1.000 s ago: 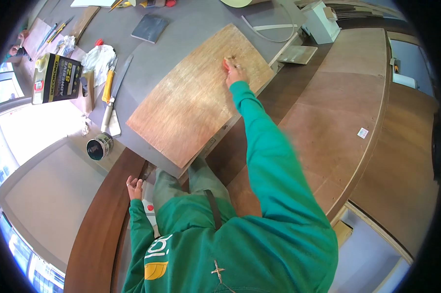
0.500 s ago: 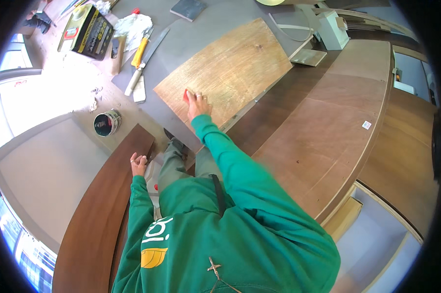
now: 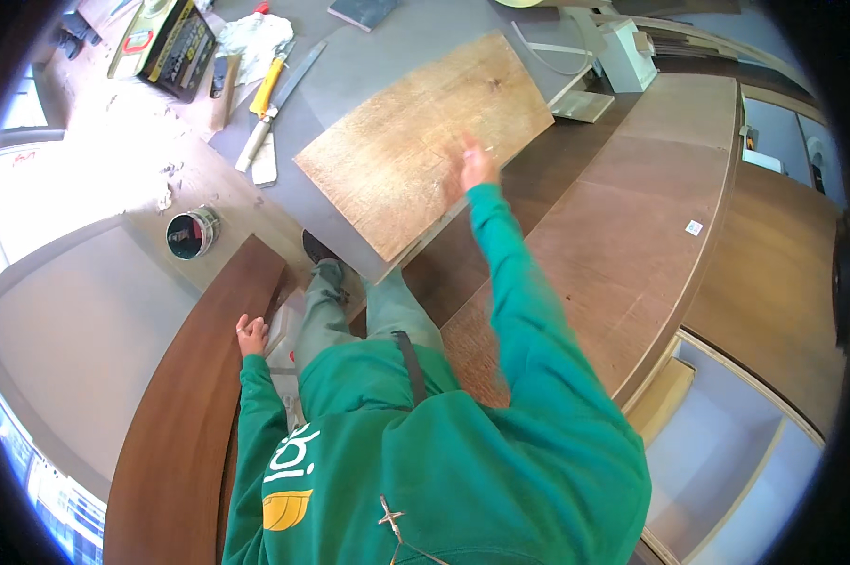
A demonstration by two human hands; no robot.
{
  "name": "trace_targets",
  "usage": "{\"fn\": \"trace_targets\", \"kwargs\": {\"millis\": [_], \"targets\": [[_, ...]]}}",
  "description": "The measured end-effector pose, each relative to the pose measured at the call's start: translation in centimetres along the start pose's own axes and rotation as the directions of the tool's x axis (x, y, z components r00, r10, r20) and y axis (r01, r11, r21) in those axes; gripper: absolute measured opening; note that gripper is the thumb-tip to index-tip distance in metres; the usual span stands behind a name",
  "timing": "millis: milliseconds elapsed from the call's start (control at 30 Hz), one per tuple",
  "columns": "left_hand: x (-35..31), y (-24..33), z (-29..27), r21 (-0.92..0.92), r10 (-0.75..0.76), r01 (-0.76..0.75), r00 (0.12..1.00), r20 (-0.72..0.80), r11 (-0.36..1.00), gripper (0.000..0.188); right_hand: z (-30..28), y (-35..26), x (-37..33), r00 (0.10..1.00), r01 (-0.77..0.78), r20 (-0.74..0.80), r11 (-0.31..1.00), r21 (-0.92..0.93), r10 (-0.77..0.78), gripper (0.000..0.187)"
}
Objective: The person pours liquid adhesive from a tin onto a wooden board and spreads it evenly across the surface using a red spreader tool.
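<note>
A pale wooden board (image 3: pixel 396 122) lies on a grey work surface in front of me, with a worn, mottled top face. My right hand (image 3: pixel 478 165) is over its near right edge, blurred by motion. Its fingers are smeared, and whatever it holds cannot be made out. Low at my left side, my left hand (image 3: pixel 252 332) hangs with loosely bent fingers, nothing in it, beside a long dark brown panel (image 3: pixel 185 405).
Left of the board lie a long-bladed knife (image 3: pixel 283 104), a yellow-handled tool (image 3: pixel 268 87) and a crumpled white cloth (image 3: pixel 253 42). Behind them stands a black-and-yellow can (image 3: pixel 166 47). A paint pot (image 3: pixel 191 234) is on the floor. A long brown panel (image 3: pixel 623 217) extends to the right.
My right hand has swept right across the board, from its left part to its near right edge. The small red piece seen at its fingers earlier no longer shows. My left hand has shifted slightly.
</note>
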State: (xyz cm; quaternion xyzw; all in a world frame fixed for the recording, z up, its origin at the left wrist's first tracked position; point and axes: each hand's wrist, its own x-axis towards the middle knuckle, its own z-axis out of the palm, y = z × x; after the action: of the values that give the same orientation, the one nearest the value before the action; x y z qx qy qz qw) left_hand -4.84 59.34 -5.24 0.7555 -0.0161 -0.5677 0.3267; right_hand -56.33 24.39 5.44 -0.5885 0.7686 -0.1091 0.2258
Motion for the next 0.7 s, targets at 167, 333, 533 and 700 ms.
{"fn": "trace_targets", "kwargs": {"millis": [167,333,533,700], "targets": [[-1.5,1.9,1.2,0.103,-0.042,0.045,0.999,-0.025,0.994,0.059,-6.0,10.5,8.2,0.93,0.201,-0.272,0.961,-0.19,-0.248,0.041],[-1.9,3.0,1.5,0.116,-0.027,0.032,0.999,-0.042,0.993,0.058,-7.6,13.3,12.6,0.941,0.19,-0.228,0.949,-0.251,-0.249,0.041],[-2.8,5.1,5.1,0.211,0.03,-0.016,0.997,-0.066,0.977,0.056,-6.7,16.9,15.0,0.922,0.173,-0.295,0.949,-0.264,-0.251,0.045],[-4.0,2.9,7.5,0.211,0.013,-0.004,0.999,-0.044,0.978,0.057,-5.2,15.9,10.2,0.901,0.37,-0.131,0.891,-0.263,-0.413,0.047]]}}
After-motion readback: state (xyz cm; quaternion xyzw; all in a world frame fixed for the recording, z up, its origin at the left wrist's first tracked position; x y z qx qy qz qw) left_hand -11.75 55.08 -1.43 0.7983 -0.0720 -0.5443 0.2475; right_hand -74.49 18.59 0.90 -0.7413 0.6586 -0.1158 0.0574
